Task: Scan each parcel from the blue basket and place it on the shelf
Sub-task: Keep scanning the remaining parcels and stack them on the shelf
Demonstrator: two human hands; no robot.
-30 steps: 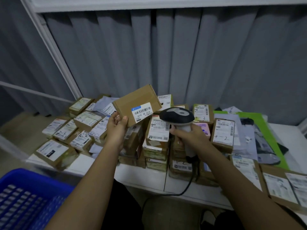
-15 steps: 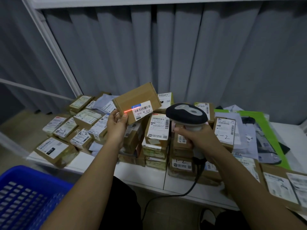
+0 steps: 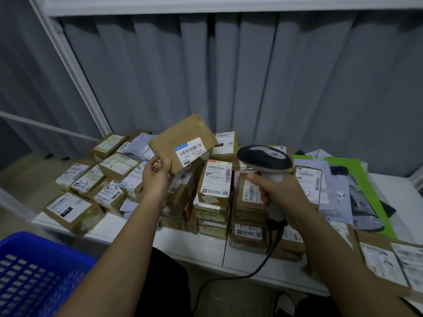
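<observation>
My left hand (image 3: 158, 177) pinches the lower left corner of a flat brown cardboard parcel (image 3: 176, 138), held tilted above the shelf with its white barcode label facing me. My right hand (image 3: 274, 191) grips the handle of a corded barcode scanner (image 3: 265, 159), whose dark head points toward the parcel from the right. No red scan line shows on the label. The blue basket (image 3: 34, 271) sits at the lower left; its visible part shows only the slotted floor.
The white shelf (image 3: 196, 245) carries several stacked cardboard parcels (image 3: 215, 186) and flat ones on the left (image 3: 68, 207). Grey mailers and a green bag (image 3: 357, 186) lie at the right. Grey curtains hang behind. The scanner cable (image 3: 251, 271) drops over the shelf's front edge.
The red scan line seen on the label half a second ago is gone. Both hands and the parcel stay in nearly the same place.
</observation>
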